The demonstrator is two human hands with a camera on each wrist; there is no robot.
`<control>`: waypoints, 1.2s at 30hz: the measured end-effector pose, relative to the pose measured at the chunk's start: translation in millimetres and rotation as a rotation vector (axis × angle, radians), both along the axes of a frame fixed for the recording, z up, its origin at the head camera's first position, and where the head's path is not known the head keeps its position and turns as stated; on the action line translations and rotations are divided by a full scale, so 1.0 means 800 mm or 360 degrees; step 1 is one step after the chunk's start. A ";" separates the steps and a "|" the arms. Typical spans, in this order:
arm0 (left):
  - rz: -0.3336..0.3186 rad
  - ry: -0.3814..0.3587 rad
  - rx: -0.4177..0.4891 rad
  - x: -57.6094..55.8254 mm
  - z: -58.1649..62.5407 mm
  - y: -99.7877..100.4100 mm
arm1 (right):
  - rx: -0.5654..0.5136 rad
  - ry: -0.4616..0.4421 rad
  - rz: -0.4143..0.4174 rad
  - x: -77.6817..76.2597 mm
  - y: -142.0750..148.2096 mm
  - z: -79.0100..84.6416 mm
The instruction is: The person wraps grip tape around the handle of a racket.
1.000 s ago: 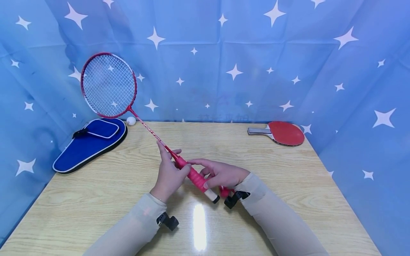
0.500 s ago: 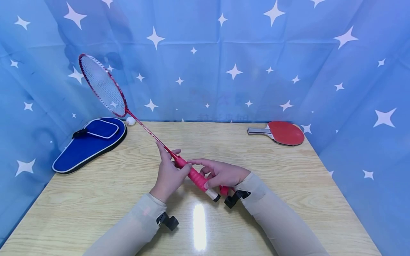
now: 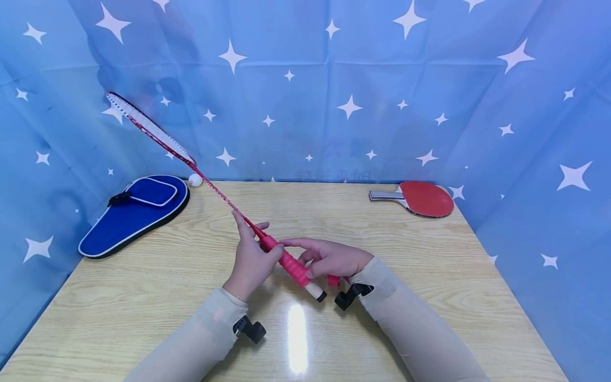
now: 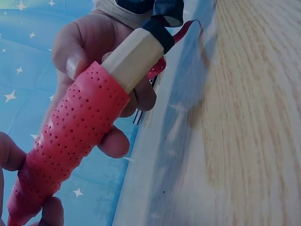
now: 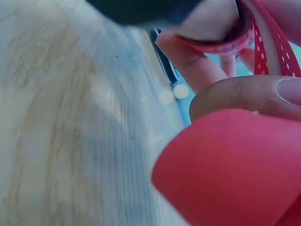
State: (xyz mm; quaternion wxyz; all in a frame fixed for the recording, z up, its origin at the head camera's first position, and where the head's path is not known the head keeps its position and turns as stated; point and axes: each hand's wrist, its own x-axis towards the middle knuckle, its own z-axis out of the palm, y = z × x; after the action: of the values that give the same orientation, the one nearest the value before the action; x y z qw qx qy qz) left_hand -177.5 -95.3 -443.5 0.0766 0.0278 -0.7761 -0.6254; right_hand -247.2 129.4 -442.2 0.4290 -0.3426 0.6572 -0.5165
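Observation:
A red-and-white badminton racket point(image 3: 154, 133) points up and to the left in the head view, its head nearly edge-on. Thumb and fingers of my left hand point(image 3: 252, 264) grip it at the top of the handle. Perforated pink-red grip tape point(image 4: 75, 127) is wound round most of the handle. The bare pale handle end point(image 4: 134, 59) and black butt cap point(image 4: 161, 34) stick out below it. My right hand point(image 3: 337, 260) pinches the tape at the lower edge of the winding. A loose tape strip point(image 5: 230, 165) hangs below that hand, partly hidden by it.
On the wooden table point(image 3: 191, 265), a blue racket case point(image 3: 133, 217) lies at the left with a white ball point(image 3: 195, 180) behind it. A red table tennis bat point(image 3: 426, 199) lies at the back right. Starry blue cloth point(image 3: 305, 106) surrounds the table.
The racket has turned about its shaft, its head going from face-on to nearly edge-on. Both hands stay in about the same place. The loose tape below the right hand has shifted slightly.

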 end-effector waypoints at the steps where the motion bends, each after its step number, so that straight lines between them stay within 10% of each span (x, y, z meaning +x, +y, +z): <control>1: -0.0003 0.0001 0.0002 0.000 0.000 0.000 | -0.0006 -0.0003 -0.0001 0.000 0.000 0.000; 36: 0.0045 0.0021 -0.0043 0.001 0.000 0.000 | 0.0024 0.0057 0.0017 0.001 0.001 0.001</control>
State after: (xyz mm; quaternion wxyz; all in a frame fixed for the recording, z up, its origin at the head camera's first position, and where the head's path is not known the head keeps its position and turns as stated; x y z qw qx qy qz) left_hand -176.6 -95.7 -443.4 0.0910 0.0336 -0.7835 -0.6138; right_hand -246.6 129.8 -441.7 0.4227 -0.3520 0.6668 -0.5029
